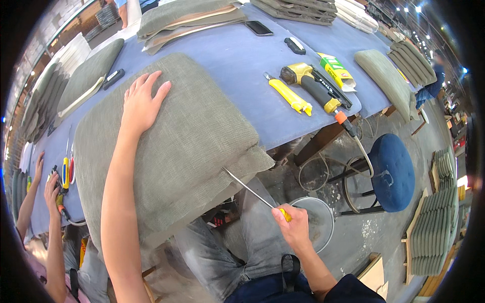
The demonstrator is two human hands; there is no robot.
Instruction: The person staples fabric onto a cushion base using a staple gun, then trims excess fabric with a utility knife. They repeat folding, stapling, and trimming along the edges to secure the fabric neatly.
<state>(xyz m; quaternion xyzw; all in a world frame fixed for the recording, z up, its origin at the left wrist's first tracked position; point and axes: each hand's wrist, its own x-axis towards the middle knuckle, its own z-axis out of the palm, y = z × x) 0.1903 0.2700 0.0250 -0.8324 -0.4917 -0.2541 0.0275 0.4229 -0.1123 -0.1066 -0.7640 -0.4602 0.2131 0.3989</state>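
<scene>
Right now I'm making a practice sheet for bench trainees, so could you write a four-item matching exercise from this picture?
1. Cushion
2. Yellow-handled tool
3. Stool
4. Phone

A. Round and blue
B. Dark-screened, flat on the tabletop
C. Under the left grip
D. In the right grip

Pairs: 1-C, 2-D, 3-A, 4-B

The right hand (294,225) hides part of the yellow handle (286,215). Whether the tip (225,169) pierces the cushion (202,126) is unclear. A far person (435,83) is blurred.
</scene>
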